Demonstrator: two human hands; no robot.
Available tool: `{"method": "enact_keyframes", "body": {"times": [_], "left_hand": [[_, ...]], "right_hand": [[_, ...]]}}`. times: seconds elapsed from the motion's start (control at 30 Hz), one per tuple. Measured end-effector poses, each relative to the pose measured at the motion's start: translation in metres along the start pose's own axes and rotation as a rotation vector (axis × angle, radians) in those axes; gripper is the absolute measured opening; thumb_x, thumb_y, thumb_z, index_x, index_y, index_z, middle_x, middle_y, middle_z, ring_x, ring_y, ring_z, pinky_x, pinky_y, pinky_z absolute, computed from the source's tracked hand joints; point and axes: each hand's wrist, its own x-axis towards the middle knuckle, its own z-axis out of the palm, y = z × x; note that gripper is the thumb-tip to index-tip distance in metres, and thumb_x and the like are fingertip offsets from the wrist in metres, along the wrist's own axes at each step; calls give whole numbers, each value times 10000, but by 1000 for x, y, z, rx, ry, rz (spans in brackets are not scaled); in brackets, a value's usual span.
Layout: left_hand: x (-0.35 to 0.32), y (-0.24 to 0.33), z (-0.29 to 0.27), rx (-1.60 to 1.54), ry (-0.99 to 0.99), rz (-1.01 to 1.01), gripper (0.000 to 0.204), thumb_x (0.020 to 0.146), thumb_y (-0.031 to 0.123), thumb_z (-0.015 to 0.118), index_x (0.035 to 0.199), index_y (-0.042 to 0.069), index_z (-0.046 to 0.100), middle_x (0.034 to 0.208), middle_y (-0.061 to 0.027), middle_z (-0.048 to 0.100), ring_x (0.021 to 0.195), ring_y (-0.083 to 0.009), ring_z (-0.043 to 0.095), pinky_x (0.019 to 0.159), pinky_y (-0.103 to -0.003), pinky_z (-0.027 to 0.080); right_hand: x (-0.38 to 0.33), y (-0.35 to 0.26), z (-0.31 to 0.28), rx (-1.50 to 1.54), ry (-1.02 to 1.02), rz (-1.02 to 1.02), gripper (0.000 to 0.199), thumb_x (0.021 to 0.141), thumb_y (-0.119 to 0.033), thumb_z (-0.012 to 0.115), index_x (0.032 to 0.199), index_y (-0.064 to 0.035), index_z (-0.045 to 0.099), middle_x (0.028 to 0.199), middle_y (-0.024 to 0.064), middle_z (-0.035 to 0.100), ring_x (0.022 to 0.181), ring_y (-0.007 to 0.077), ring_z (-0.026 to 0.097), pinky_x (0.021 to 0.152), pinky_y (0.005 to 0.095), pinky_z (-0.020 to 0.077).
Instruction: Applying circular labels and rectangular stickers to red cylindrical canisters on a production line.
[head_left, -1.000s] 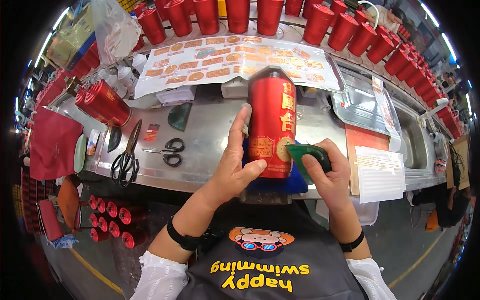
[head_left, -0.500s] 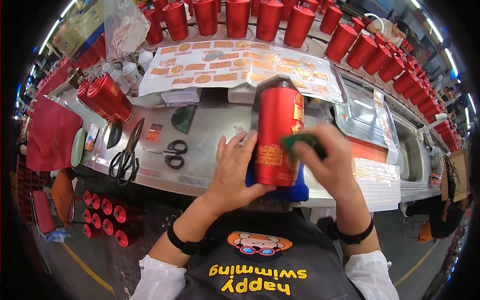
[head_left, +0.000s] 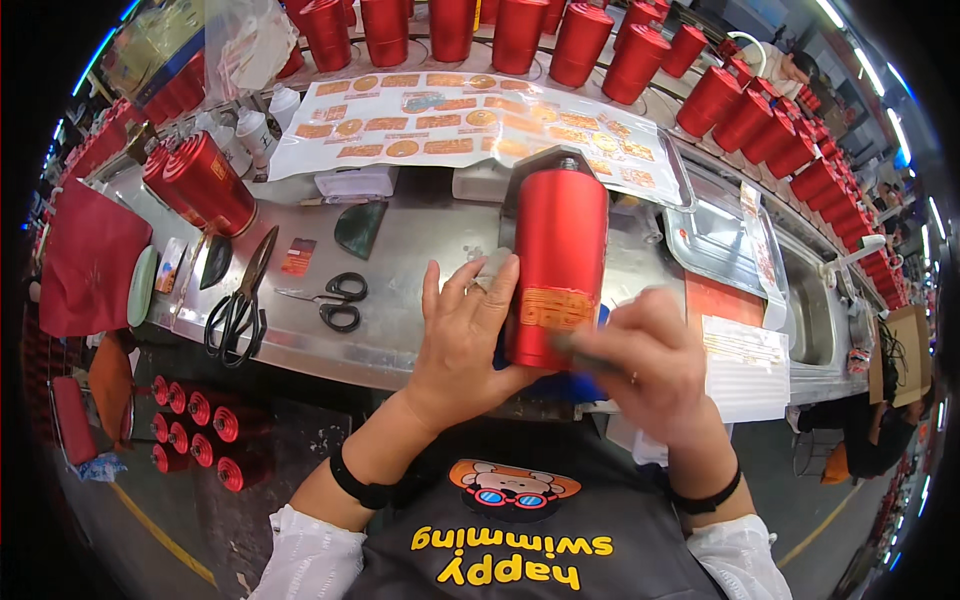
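Observation:
A shiny red bottle (head_left: 560,225) lies with its dark neck pointing away from me, its base towards my apron. A band of gold decal (head_left: 555,307) crosses its lower part. My left hand (head_left: 462,325) grips the bottle's left side, thumb at the base, with a pale cover on one fingertip. My right hand (head_left: 650,355), smeared by motion, pinches a dark green scraper (head_left: 590,350) against the lower right of the bottle, near the decal. Beneath the bottle, a blue cloth (head_left: 585,385) partly shows; a dark angular support (head_left: 537,165) shows behind its neck.
Scissors (head_left: 340,302), large shears (head_left: 240,310) and another green scraper (head_left: 360,229) lie left on the metal bench. Behind is a decal sheet (head_left: 430,125); red bottles (head_left: 450,30) line a curved conveyor. A metal tray (head_left: 715,245) and sink (head_left: 805,320) are right.
The bottle has turned, so the gold decals on its right side no longer show. The scraper has moved down and slightly left towards the base; my left hand stays on the bottle.

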Motion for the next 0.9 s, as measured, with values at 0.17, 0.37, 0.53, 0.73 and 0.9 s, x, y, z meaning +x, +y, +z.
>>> {"method": "enact_keyframes", "body": {"times": [0.17, 0.37, 0.53, 0.73, 0.9], "left_hand": [[4, 7, -4, 32, 18, 11, 958, 682, 469, 747, 1401, -26, 352, 1115, -201, 572, 1207, -389, 418, 1073, -613, 138], [7, 10, -6, 11, 46, 7, 917, 683, 459, 744, 1374, -24, 385, 1097, -202, 576, 1202, -390, 421, 1073, -613, 140], [8, 16, -8, 21, 55, 48, 850, 698, 419, 742, 1368, 13, 411, 1145, -198, 573, 1229, -383, 409, 1082, -611, 130], [7, 12, 2, 92, -12, 94, 819, 767, 416, 719, 1385, -7, 389, 1307, -190, 503, 1240, -376, 441, 1105, -599, 137], [-8, 1, 19, -146, -4, 6, 847, 839, 507, 619, 1390, -70, 337, 1404, -219, 428, 1290, -364, 428, 1125, -533, 151]], "right_hand": [[1, -1, 4, -225, 29, -18, 391, 547, -12, 711, 929, -81, 660, 805, 33, 549, 741, 232, 524, 669, 361, 384], [1, -2, 0, 11, -103, -50, 371, 568, -43, 740, 931, -73, 668, 810, 41, 562, 738, 239, 533, 679, 356, 395], [3, -2, -1, -252, 82, 58, 337, 618, -2, 774, 938, -38, 677, 810, 83, 596, 713, 217, 561, 585, 311, 424], [-55, 18, -25, -145, 380, 382, 266, 791, 61, 604, 1049, 2, 612, 1014, 167, 629, 860, 293, 628, 736, 331, 503], [-160, 55, -93, -811, 259, 620, 308, 735, 117, 486, 967, 6, 656, 1247, 220, 558, 1131, 374, 535, 942, 398, 456]]}}
